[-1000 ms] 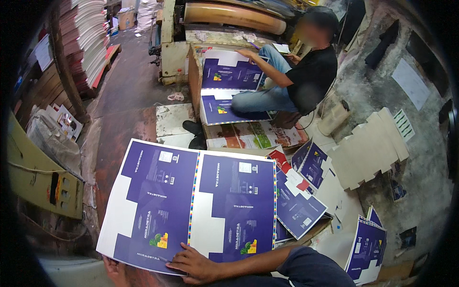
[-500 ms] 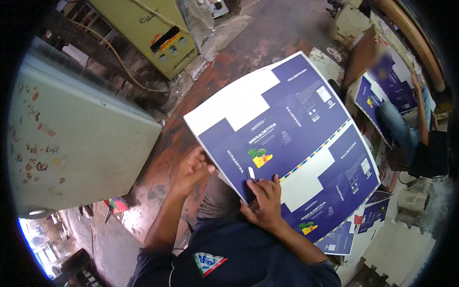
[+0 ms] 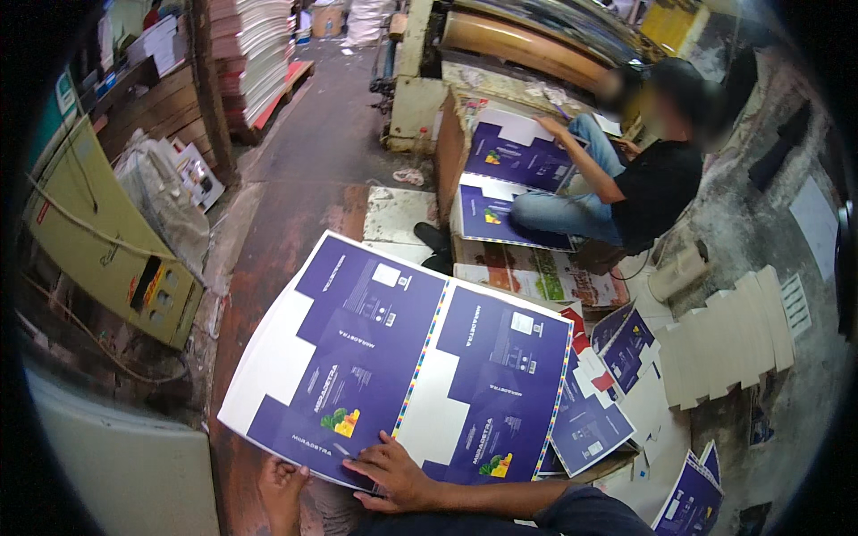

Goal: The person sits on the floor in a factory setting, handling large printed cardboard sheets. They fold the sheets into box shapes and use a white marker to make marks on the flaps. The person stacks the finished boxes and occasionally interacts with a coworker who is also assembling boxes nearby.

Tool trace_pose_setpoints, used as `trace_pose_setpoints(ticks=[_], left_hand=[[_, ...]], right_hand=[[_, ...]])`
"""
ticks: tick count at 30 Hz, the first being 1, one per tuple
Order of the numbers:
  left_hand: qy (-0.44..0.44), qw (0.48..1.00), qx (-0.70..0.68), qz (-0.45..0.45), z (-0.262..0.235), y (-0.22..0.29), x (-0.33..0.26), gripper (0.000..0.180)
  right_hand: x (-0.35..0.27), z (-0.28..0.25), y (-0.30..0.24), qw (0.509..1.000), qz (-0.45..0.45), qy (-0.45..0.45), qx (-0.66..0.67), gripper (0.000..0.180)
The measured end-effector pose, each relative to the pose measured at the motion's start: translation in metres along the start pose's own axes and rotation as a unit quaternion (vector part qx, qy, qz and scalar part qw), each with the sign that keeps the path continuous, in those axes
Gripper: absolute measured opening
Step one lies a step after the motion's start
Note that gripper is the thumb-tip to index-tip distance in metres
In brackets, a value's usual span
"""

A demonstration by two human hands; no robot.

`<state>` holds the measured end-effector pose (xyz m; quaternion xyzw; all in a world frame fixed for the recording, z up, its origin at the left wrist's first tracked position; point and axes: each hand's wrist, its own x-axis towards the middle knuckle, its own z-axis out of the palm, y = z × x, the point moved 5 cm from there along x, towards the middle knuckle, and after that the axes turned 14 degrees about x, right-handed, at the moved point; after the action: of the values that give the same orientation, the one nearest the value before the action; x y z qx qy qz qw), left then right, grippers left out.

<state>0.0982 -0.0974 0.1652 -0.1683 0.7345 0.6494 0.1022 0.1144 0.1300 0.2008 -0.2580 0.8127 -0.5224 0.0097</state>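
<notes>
A large purple-and-white printed sheet (image 3: 375,308) with fruit-and-vegetable pictures and a colour strip spreads in front of me, over my lap. Along its left side, layered white edges suggest more sheets beneath. At the lower left edge, my left hand (image 3: 284,491) has its fingers closed, thumb and fingertips pinching the sheet's border. My right hand (image 3: 398,475) grips the near edge, fingers lying on the printed face and thumb low by the rim. What lies under the sheet is hidden.
Ahead right, a seated person (image 3: 657,179) in dark clothes handles similar sheets. More printed sheets (image 3: 590,429) and a stepped stack of pale board (image 3: 728,339) lie at right. A green metal cabinet (image 3: 116,241) stands left, above a pale cabinet (image 3: 125,473). Tall paper stacks (image 3: 255,62) stand at the back.
My view has swung up and to the right, showing more of the room and the seated person. My left hand has gone from beside the sheet to its edge.
</notes>
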Motion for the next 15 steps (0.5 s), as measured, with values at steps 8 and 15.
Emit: trace_pose_setpoints(ticks=[8, 15], left_hand=[[-0.044, 0.998, 0.053, 0.011, -0.007, 0.005, 0.0, 0.039], [0.017, 0.992, 0.119, 0.046, -0.019, 0.021, 0.003, 0.039]], right_hand=[[-0.006, 0.0, -0.001, 1.0, 0.0, 0.007, 0.013, 0.062], [-0.005, 0.006, 0.001, 1.0, 0.0, -0.019, -0.011, 0.067]])
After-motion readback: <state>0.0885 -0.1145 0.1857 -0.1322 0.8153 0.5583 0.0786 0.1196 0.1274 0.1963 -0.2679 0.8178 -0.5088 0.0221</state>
